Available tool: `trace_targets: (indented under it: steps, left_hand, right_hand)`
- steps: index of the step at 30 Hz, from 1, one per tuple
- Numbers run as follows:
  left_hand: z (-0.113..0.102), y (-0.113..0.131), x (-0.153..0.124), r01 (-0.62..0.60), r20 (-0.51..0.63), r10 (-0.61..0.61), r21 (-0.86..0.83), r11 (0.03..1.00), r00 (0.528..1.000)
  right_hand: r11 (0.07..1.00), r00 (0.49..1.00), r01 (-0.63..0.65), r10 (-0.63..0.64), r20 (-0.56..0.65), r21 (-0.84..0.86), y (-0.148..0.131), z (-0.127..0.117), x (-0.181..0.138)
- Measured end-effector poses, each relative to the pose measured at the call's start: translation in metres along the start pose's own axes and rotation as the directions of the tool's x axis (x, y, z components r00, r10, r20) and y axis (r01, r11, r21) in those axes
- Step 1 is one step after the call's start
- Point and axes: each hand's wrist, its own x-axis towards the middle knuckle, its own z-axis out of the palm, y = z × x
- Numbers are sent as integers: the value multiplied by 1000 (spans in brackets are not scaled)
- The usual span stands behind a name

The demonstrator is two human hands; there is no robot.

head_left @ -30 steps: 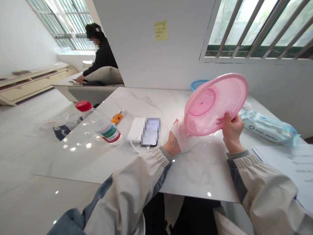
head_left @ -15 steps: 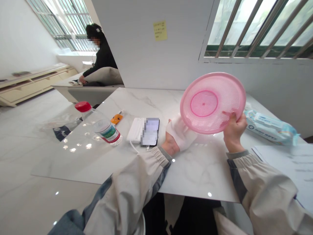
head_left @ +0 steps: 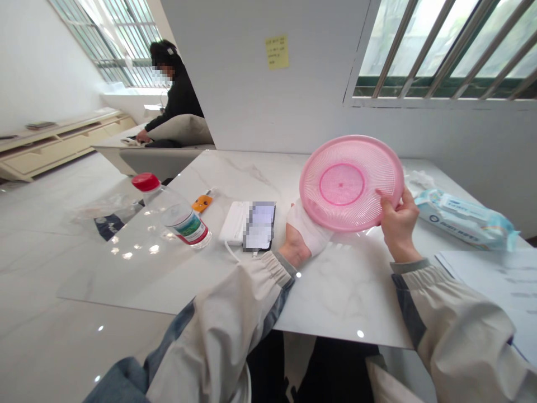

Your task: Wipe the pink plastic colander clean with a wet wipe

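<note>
The right hand grips the lower right rim of a pink plastic strainer and holds it up at a tilt above the table, its inner face turned toward the person. The left hand is closed narrowly around a white wipe, pressing it against the strainer's lower left rim. The wipe is on the rim, but how much of the strainer has been wiped and how much is left cannot be told. Just right of the strainer lie a pack of wet wipes and a crumpled white tissue. Left of the hands, the white marble table holds 1 plastic bottle with a red cap, a white power bank and a phone with a blurred screen. At upper left, another person sits at a separate table, 1 hand resting on it.
</note>
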Motion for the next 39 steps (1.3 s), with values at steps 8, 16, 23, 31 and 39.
trace_targets:
  steps: [8,16,23,31,39]
  left_hand:
    - [-2,0,2,-11,-7,11,-26,1000,1000]
    - [-2,1,2,37,11,-37,-29,999,999]
    - [-2,3,-1,128,59,-127,-18,992,990]
    - [-8,1,1,130,-3,-129,11,992,992]
    - [-8,1,2,-85,-104,91,66,994,990]
  right_hand:
    - [999,1000,-17,18,-25,38,-17,-1,-4]
    - [997,998,-60,61,-13,50,-17,-1,-5]
    - [996,996,-84,83,43,36,-25,3,-11]
    - [995,986,-96,93,139,17,-27,2,-14]
    - [986,954,-168,159,256,15,-38,2,-16]
